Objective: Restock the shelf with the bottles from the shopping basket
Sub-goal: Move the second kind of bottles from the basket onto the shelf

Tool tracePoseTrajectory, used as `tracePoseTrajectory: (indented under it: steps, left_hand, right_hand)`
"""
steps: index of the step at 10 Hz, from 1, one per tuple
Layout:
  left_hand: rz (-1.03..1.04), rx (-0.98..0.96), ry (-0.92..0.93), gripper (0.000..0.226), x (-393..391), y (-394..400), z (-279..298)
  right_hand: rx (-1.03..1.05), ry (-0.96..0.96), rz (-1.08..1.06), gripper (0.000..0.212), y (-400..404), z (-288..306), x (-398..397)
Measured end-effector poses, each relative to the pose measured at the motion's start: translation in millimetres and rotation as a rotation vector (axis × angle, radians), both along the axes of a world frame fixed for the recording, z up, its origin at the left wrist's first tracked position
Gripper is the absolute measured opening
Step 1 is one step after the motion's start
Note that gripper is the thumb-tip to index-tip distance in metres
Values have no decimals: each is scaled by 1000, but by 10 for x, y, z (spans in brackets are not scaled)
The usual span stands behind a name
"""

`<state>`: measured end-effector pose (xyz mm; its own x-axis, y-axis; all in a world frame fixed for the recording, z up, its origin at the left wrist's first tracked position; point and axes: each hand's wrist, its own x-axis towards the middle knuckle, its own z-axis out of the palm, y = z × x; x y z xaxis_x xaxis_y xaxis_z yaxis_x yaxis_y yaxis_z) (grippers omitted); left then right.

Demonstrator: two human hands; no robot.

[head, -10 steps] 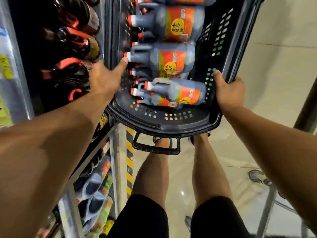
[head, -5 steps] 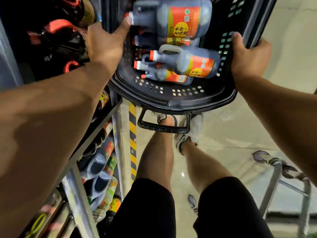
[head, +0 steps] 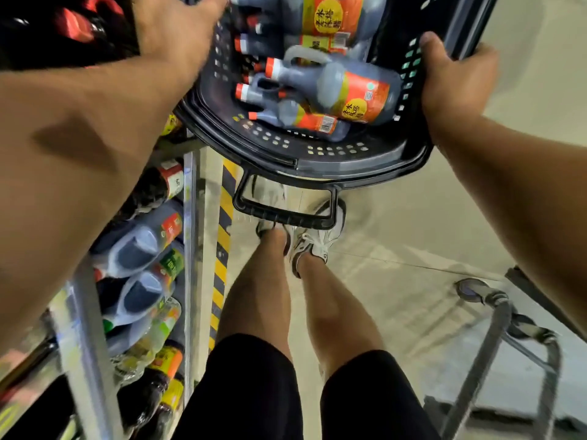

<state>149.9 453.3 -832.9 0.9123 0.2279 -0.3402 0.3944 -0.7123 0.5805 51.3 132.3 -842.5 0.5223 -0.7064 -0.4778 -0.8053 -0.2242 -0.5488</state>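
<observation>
I hold a black plastic shopping basket (head: 320, 166) up in front of me, its near end tilted down. Inside lie several dark jug bottles (head: 346, 90) with orange labels and red caps, piled on their sides. My right hand (head: 451, 77) is clamped on the basket's right rim, thumb inside. My left hand (head: 171, 30) grips the left rim at the top of the view, next to the shelf (head: 190, 249); its fingers are partly hidden behind the rim. The shelf on the left carries dark bottles with red handles (head: 79, 27).
Lower shelf levels hold more dark and clear bottles (head: 139, 249). A yellow-and-black striped strip (head: 224, 249) runs down the shelf post. My legs and white sneakers (head: 308, 242) stand on the pale floor. A metal step frame (head: 495, 344) is at the lower right.
The basket and both hands have risen toward the top of the view, and the view has tipped further down. Both hands kept their hold on the rims.
</observation>
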Motion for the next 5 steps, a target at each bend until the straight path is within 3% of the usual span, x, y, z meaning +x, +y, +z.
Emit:
tracePoseTrajectory:
  steps: [1, 2, 3, 4, 5]
  left_hand:
    - [60, 44, 61, 52, -285, 193, -46]
    - [114, 112, 103, 93, -506, 369, -120]
    - [81, 151, 169, 93, -884, 536, -156]
    - [73, 195, 178, 90, -1197, 642, -150]
    - [71, 157, 169, 74, -1524, 783, -132]
  right_hand:
    - [-17, -6, -7, 34, 147, 21, -312]
    - [-10, 0, -17, 49, 268, -14, -661]
    - [-23, 15, -13, 56, 446, -12, -1006]
    - [-31, 22, -10, 43, 615, 23, -1385]
    - [-36, 4, -30, 49, 765, 21, -1719]
